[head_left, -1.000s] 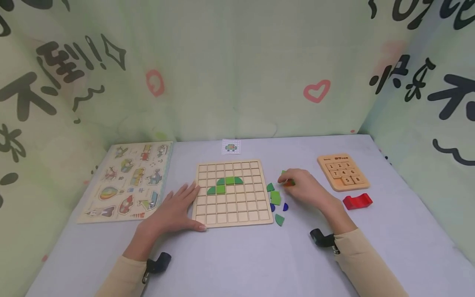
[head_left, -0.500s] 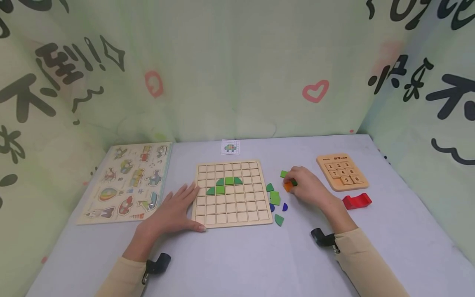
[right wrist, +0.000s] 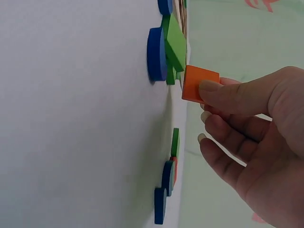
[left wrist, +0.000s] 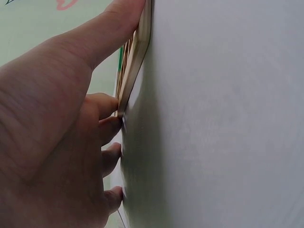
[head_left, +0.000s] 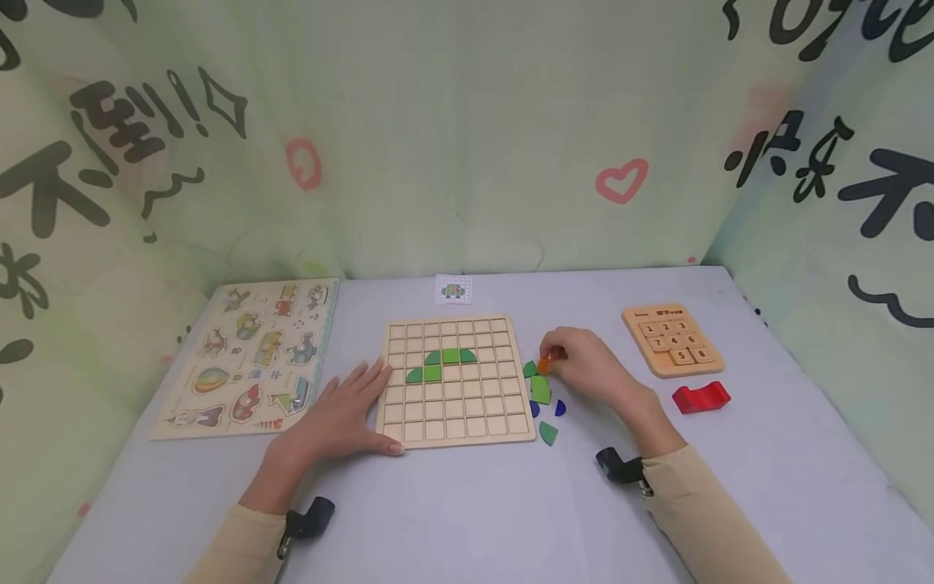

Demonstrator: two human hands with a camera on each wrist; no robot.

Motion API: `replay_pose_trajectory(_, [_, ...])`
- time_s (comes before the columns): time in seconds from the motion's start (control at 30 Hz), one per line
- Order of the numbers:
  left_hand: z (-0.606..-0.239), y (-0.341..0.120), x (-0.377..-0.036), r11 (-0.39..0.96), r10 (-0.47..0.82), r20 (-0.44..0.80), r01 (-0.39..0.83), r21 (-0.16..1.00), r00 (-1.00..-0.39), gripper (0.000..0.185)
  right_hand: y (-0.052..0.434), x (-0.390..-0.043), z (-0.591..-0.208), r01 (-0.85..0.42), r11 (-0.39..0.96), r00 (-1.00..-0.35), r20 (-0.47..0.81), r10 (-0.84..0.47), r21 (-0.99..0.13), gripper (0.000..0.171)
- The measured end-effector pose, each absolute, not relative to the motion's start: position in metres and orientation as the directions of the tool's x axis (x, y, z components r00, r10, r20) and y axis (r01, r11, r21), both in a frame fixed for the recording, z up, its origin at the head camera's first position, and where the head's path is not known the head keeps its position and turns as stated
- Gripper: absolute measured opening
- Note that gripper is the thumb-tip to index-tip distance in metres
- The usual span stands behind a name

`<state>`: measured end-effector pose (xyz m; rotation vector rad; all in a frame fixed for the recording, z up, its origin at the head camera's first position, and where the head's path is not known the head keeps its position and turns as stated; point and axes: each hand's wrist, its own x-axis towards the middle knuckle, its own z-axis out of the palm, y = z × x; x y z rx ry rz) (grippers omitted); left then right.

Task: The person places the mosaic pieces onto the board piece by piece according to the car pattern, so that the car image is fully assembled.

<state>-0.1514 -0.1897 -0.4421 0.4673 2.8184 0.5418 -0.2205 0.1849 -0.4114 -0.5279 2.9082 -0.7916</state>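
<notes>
On the grey table (head_left: 467, 503), centre: wooden grid board (head_left: 456, 380) w/ green pcs already seated as an arc in its upper-mid rows. Left hand (head_left: 343, 414) lies flat, fingers straight, thumb along the board's near edge, prob. to keep it from sliding. Loose green and blue pcs (head_left: 543, 397) sit just beside the board's right edge, within reach. Right hand (head_left: 587, 365) pinches an orange square tile (head_left: 543, 366) btw thumb and fingertips, lifted off the table, close to the board's right edge. Vs 0.5 s ago: right hand and tile shifted left toward the board; left hand unchanged.
</notes>
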Motion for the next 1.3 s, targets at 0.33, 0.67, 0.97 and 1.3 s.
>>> replay_pose_trajectory(0.33, [-0.444, -0.190, -0.154, 0.883, 0.350, -0.169, 0.264, 0.387, -0.922, 0.128, 0.152, -0.222, -0.405, -0.326, 0.758, -0.920, 0.005, -0.391, -0.564, 0.012])
replay_pose_trajectory(0.67, [-0.444, -0.191, -0.153, 0.881, 0.350, -0.170, 0.263, 0.392, -0.921, 0.128, 0.117, -0.221, -0.408, -0.354, 0.721, -0.901, 0.010, -0.434, -0.596, 0.017])
replay_pose_trajectory(0.97, [-0.444, -0.191, -0.152, 0.882, 0.352, -0.169, 0.266, 0.388, -0.921, 0.127, 0.088, -0.225, -0.413, -0.398, 0.677, -0.879, 0.047, -0.475, -0.618, 0.020])
replay_pose_trajectory(1.3, [-0.445, -0.191, -0.154, 0.883, 0.350, -0.173, 0.263, 0.389, -0.921, 0.127, 0.069, -0.227, -0.414, -0.437, 0.670, -0.863, 0.071, -0.500, -0.600, 0.018])
